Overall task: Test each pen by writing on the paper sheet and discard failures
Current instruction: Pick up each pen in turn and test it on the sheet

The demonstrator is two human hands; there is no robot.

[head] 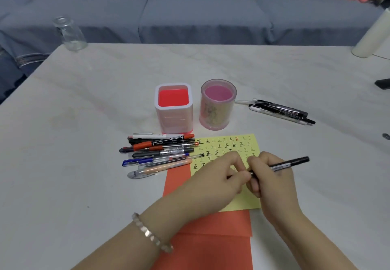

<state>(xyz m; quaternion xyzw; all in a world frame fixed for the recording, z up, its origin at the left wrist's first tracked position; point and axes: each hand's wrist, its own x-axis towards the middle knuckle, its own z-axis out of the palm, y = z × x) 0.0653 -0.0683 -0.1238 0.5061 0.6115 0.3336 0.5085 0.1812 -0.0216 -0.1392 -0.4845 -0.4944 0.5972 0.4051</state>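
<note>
**Held item:** slim black plastic pen with white print on its barrel [291,163], lying nearly level above the sheet. Its long end sticks out to the right of the grip.

**Right hand** [272,182]: fingers curled round the barrel, a closed grip on the pen.

**Left hand** [219,176]: thumb and fingertips pinch the pen's left end and touch the right hand there. A pale beaded bracelet [152,234] sits on the wrist.

**Under the grip:** yellow paper sheet ruled in small squares [249,202], many filled with handwritten marks, mostly black and one red. It lies on a larger orange paper sheet [211,248] on the pale marbled bench [84,122].

**Left of the grip:** loose heap of black, red, blue and peach pens [160,153], reaching the yellow sheet's left edge.

**Beyond the grip:** square white pen holder with red interior [174,109]. Just beside it on the right stands a round translucent pink pen holder [218,105]. Both are upright.

**Beyond and right of the grip:** small group of black and white pens [280,111] lying on the bench, well apart from the heap.

**Far left of the bench:** clear glass bottle [69,33].
</note>
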